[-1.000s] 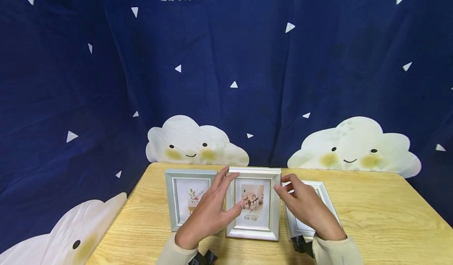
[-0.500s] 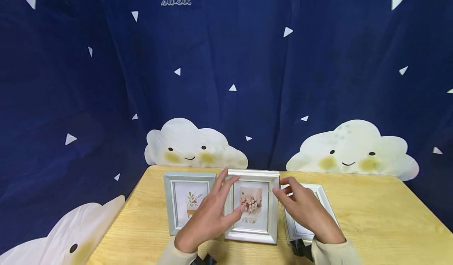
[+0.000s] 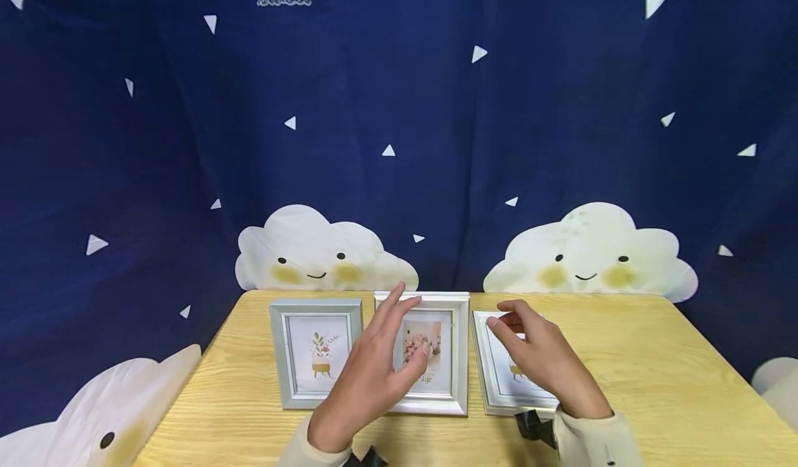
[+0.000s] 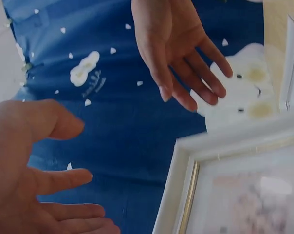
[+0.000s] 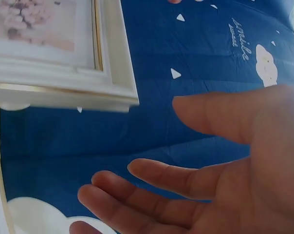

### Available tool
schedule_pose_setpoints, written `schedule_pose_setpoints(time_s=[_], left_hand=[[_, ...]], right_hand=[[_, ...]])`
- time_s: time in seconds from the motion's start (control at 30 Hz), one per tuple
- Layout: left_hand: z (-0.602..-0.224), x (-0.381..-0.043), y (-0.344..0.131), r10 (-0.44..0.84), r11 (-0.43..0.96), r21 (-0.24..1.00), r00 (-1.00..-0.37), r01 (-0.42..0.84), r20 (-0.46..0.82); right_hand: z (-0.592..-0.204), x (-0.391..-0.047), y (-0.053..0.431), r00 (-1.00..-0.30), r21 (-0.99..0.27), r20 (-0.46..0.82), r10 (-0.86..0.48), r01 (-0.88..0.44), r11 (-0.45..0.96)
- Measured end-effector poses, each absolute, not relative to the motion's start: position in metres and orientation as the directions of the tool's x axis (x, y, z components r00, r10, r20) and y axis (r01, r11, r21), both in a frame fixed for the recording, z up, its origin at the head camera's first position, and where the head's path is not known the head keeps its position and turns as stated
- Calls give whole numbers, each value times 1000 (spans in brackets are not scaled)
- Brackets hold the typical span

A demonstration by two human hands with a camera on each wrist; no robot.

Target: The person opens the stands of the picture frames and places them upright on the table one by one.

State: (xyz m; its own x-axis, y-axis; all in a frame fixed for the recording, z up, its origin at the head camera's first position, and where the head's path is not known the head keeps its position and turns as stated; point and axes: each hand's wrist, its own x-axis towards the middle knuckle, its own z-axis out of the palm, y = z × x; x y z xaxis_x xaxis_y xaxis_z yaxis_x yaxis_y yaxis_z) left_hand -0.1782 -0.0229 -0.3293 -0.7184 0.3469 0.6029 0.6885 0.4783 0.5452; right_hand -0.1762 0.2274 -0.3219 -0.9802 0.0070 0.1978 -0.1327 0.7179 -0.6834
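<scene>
A white picture frame [image 3: 460, 356] with a pink bouquet print stands upright in the middle of three frames. My left hand [image 3: 370, 373] is spread in front of its left part, hiding some of it in the head view. The left wrist view shows that hand [image 4: 40, 161] apart from the frame, holding nothing. To the right, a silver-white picture frame [image 3: 499, 356] with a potted plant print is partly covered by my right hand [image 3: 548, 356]. In the right wrist view the right hand's fingers [image 5: 156, 175] bend loosely around nothing, away from the bouquet frame [image 5: 120, 53].
A grey-green picture frame [image 3: 282, 356] with a plant print stands at the left. All three are on a light wooden table [image 3: 648, 370]. Behind it hangs a dark blue curtain [image 3: 349, 176] with white triangles and smiling clouds.
The head view has turned to the right. Both hands have shifted right relative to the frames; the right hand has left the bouquet frame's right edge and is now over the right frame.
</scene>
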Motion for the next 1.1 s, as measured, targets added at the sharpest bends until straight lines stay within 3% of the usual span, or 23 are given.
schedule_pose_setpoints(time_s=[0.27,0.63,0.9,1.1], left_hand=[[-332,-166,2,306,427,573,-708,700,637],[-334,-169,56,368,401,578,-703,711,609],[-353,-177,96,355,344,778,-840,525,410],[-373,-184,135,319,278,880,-901,385,294]], right_hand=[[-332,-178,231,-980,-709,199,23,-128,694],[-324,-182,260,-981,-693,183,65,-82,716],[-340,-184,291,-991,-717,112,76,-27,697],[-354,-189,316,-996,-745,14,84,45,665]])
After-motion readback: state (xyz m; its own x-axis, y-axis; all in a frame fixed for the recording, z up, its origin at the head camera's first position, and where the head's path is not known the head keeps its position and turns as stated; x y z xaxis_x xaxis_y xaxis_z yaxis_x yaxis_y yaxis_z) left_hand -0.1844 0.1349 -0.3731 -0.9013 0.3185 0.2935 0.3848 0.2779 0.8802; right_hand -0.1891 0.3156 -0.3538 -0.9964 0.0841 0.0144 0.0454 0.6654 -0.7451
